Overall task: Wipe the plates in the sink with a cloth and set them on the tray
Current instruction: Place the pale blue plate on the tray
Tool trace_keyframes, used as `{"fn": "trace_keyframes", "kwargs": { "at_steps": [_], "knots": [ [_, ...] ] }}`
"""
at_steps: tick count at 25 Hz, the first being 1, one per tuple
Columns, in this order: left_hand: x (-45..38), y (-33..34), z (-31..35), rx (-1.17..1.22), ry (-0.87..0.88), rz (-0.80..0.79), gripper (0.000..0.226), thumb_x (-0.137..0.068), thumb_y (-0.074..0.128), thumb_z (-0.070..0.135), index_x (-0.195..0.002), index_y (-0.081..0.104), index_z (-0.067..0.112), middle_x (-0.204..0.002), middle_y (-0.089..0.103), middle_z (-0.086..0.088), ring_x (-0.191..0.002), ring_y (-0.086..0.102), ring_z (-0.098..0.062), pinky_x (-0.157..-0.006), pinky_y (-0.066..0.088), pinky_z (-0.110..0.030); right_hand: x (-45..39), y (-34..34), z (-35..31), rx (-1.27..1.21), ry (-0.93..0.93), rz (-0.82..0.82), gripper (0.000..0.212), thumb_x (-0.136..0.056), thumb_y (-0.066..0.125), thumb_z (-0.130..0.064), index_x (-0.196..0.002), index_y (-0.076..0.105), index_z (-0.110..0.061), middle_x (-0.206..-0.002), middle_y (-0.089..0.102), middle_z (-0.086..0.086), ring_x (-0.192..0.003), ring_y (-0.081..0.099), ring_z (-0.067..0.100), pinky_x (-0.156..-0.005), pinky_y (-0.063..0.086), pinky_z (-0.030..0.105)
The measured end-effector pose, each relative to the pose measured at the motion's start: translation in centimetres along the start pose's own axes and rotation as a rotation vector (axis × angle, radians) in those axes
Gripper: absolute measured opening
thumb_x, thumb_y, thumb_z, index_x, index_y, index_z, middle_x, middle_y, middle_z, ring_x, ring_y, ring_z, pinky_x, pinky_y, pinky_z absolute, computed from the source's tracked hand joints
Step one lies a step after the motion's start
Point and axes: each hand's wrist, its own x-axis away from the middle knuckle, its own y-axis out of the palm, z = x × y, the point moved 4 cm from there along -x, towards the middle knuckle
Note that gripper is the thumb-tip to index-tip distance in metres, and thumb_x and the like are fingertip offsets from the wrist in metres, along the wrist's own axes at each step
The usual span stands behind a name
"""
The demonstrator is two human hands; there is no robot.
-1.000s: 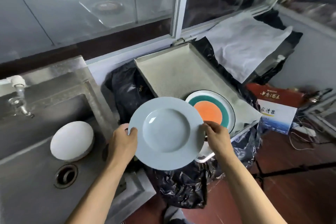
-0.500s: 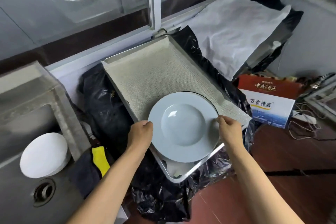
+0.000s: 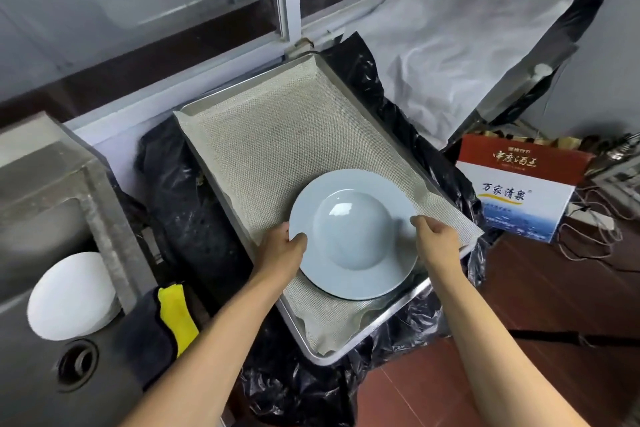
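Beside the sink (image 3: 52, 288), both hands, left (image 3: 282, 250) and right (image 3: 438, 239), pinch the pale plate (image 3: 353, 236) low over the tray (image 3: 374, 333), where a careless release could chip the plate hidden beneath.

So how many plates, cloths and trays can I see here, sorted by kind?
Plates: 2 — pale blue plate on the tray, white plate in the sink.
Cloths: 1 — yellow-and-dark cloth.
Trays: 1 — metal tray.
Total: 4

Bare tray (image 3: 277, 149) mat beyond plate (image 3: 353, 236)
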Motion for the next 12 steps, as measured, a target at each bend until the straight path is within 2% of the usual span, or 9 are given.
{"fn": "trace_keyframes", "kwargs": {
  "at_steps": [2,3,4,5,6,7,8,10,12],
  "knots": [
    [0.4,-0.2,0.3,-0.077,0.025,0.009,0.013,-0.064,0.045,0.029,-0.065,0.054,0.019,-0.052,0.053,0.014,-0.057,0.046,-0.014,-0.056,0.036,-0.029,0.1,0.1,0.1,0.013,-0.046,0.009,0.029,-0.097,0.056,-0.018,-0.097,0.071,0.007,-0.108,0.067,0.034,-0.105,0.061,0.049,-0.092,0.050,0.053],
    [0.4,-0.2,0.1,-0.107,0.038,0.000,0.018,-0.064,0.045,0.032,-0.069,0.056,0.019,-0.058,0.057,0.013,-0.061,0.050,-0.016,-0.059,0.039,-0.031,0.3,0.2,0.1,0.035,-0.076,0.015,0.028,-0.093,0.056,-0.022,-0.086,0.069,0.002,-0.088,0.068,0.029,-0.086,0.061,0.047,-0.076,0.051,0.048],
    [0.6,-0.2,0.0,-0.133,0.061,-0.016,0.028,-0.064,0.044,0.036,-0.077,0.062,0.017,-0.068,0.064,0.010,-0.068,0.056,-0.017,-0.064,0.045,-0.032,0.5,0.3,0.2,0.080,-0.111,0.017,0.028,-0.089,0.054,-0.026,-0.078,0.065,-0.003,-0.071,0.063,0.020,-0.069,0.056,0.041,-0.064,0.045,0.041],
    [0.7,-0.3,-0.3,-0.139,0.076,-0.036,0.042,-0.065,0.045,0.040,-0.091,0.067,0.016,-0.082,0.069,0.006,-0.078,0.061,-0.018,-0.073,0.051,-0.034,0.7,0.5,0.4,0.148,-0.145,0.025,0.027,-0.088,0.053,-0.028,-0.079,0.065,-0.005,-0.068,0.061,0.015,-0.065,0.053,0.037,-0.061,0.040,0.037],
    [1.2,-0.5,-0.4,-0.138,0.080,-0.041,0.052,-0.070,0.048,0.040,-0.110,0.067,0.013,-0.098,0.069,0.004,-0.090,0.063,-0.016,-0.083,0.052,-0.033,1.0,0.6,0.7,0.221,-0.183,0.042,0.028,-0.090,0.054,-0.029,-0.091,0.071,-0.006,-0.078,0.067,0.016,-0.070,0.057,0.037,-0.065,0.043,0.037],
    [1.7,-0.9,-0.5,-0.138,0.074,-0.036,0.053,-0.079,0.054,0.036,-0.126,0.063,0.012,-0.113,0.065,0.005,-0.104,0.062,-0.014,-0.092,0.050,-0.032,1.4,0.8,0.6,0.289,-0.236,0.064,0.031,-0.093,0.057,-0.027,-0.108,0.073,-0.006,-0.095,0.070,0.019,-0.082,0.063,0.039,-0.074,0.049,0.040],
    [2.3,-1.2,-0.5,-0.150,0.077,-0.026,0.048,-0.089,0.057,0.029,-0.134,0.058,0.014,-0.124,0.060,0.007,-0.114,0.059,-0.012,-0.098,0.047,-0.029,2.0,1.0,0.5,0.335,-0.293,0.077,0.035,-0.094,0.059,-0.023,-0.121,0.070,-0.005,-0.110,0.069,0.021,-0.095,0.065,0.040,-0.085,0.052,0.044],
    [3.4,-2.0,-0.5,-0.186,0.125,0.008,0.040,-0.098,0.056,0.025,-0.138,0.056,0.020,-0.133,0.057,0.007,-0.117,0.057,-0.010,-0.100,0.045,-0.027,3.8,2.2,-0.2,0.326,-0.364,0.030,0.037,-0.095,0.061,-0.018,-0.131,0.065,-0.008,-0.124,0.066,0.018,-0.110,0.063,0.035,-0.096,0.050,0.045],
    [4.6,-3.3,-0.7,-0.218,0.194,0.065,0.036,-0.098,0.055,0.024,-0.135,0.059,0.025,-0.127,0.063,0.004,-0.113,0.060,-0.014,-0.096,0.047,-0.029,6.2,4.0,-1.0,0.266,-0.420,-0.059,0.035,-0.097,0.060,-0.016,-0.132,0.064,-0.011,-0.127,0.065,0.010,-0.112,0.062,0.026,-0.097,0.049,0.039]
  ]
}}
